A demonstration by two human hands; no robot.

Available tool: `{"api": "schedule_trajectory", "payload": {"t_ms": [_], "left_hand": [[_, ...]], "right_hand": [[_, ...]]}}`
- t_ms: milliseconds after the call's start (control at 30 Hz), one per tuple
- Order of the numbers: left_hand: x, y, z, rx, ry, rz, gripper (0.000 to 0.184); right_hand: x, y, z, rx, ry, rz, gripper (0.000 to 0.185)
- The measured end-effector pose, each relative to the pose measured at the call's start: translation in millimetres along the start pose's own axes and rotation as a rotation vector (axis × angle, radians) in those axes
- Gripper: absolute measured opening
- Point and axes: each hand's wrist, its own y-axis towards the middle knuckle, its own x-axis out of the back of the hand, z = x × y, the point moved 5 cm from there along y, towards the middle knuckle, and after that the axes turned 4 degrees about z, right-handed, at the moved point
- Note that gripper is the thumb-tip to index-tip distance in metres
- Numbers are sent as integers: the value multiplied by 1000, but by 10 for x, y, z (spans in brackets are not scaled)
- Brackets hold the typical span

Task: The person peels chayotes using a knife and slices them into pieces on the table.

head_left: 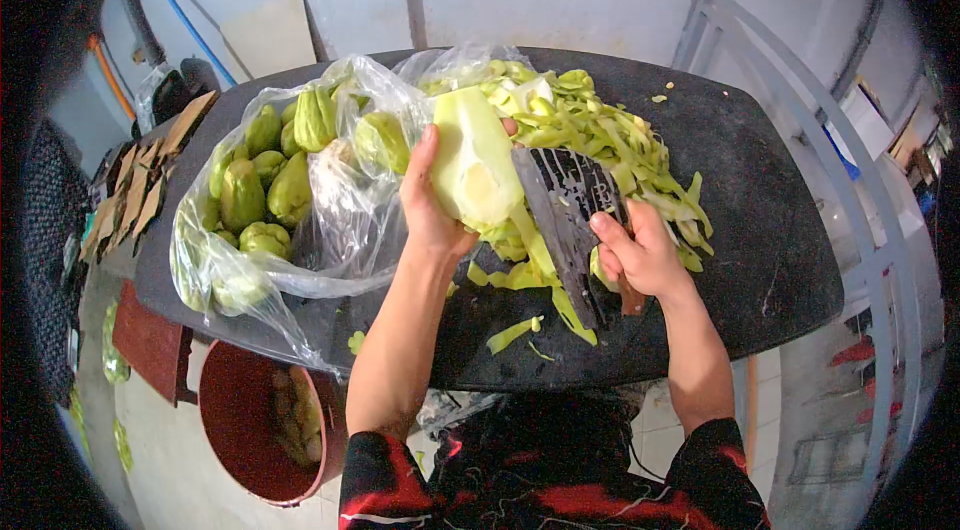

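Observation:
My left hand point(432, 205) is wrapped round a pale green chayote point(468, 145), peeled on the side facing me, and holds it up over the table. My right hand point(645, 252) grips the brown handle of a knife point(560, 220) with a wide, dark blade that looks slotted and has bits stuck to it. The blade stands just right of the chayote, close to it; I cannot tell whether they touch. A long strip of peel point(540, 255) hangs below the chayote beside the blade. Behind the knife lies a heap of green peelings point(625, 140).
Unpeeled chayotes point(290, 188) fill a clear plastic bag point(365, 260) on the left of the black table point(760, 260). A reddish-brown bucket point(225, 420) with some contents stands on the floor at the lower left. A grey metal frame point(850, 190) rises at the right.

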Motion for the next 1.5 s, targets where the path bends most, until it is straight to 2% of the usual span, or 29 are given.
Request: {"api": "schedule_trajectory", "payload": {"t_ms": [167,233,300,433,500,567,667,1000,1067,1200,1300,1367,1400,1433,1467,1500], "left_hand": [[-12,-18,14,1,-21,-15,61],[-75,-66,102,57,-36,28,59],[-27,-166,320,151,-2,-74,57],[-238,-198,451,79,-103,-47,48],[-169,-219,575,98,-118,-62,48],[-112,-223,654,118,-94,-45,56],[-153,-210,634,205,-130,-12,58],[-293,-190,547,264,-200,-10,55],[-285,-192,527,302,-191,-102,53],[-319,-157,488,279,-200,-94,55],[-106,-127,485,356,-142,-124,55],[-31,-101,417,233,-422,-26,55],[56,-54,341,114,-423,-188,56],[75,-54,319,105,-423,-192,56],[129,-44,233,-28,-351,-247,57],[175,-43,137,-160,-276,-300,58]], "right_hand": [[-30,-7,55,29,37,-19,31],[-39,21,38,55,10,-42,32],[-31,48,65,80,-17,-69,33],[-3,70,143,138,92,-143,34],[-35,57,108,142,173,-190,24],[-50,71,128,155,185,-184,24],[-65,64,146,160,253,-244,27],[1,139,146,34,246,-87,25],[18,133,229,-64,234,28,22],[56,164,252,-68,232,5,19],[212,132,284,-76,244,33,18],[248,96,331,-31,239,-16,17],[238,55,368,24,56,-119,18],[185,8,463,84,-127,-219,18],[49,-62,529,19,-257,-272,17],[-71,-111,574,193,-637,-283,19]]}}
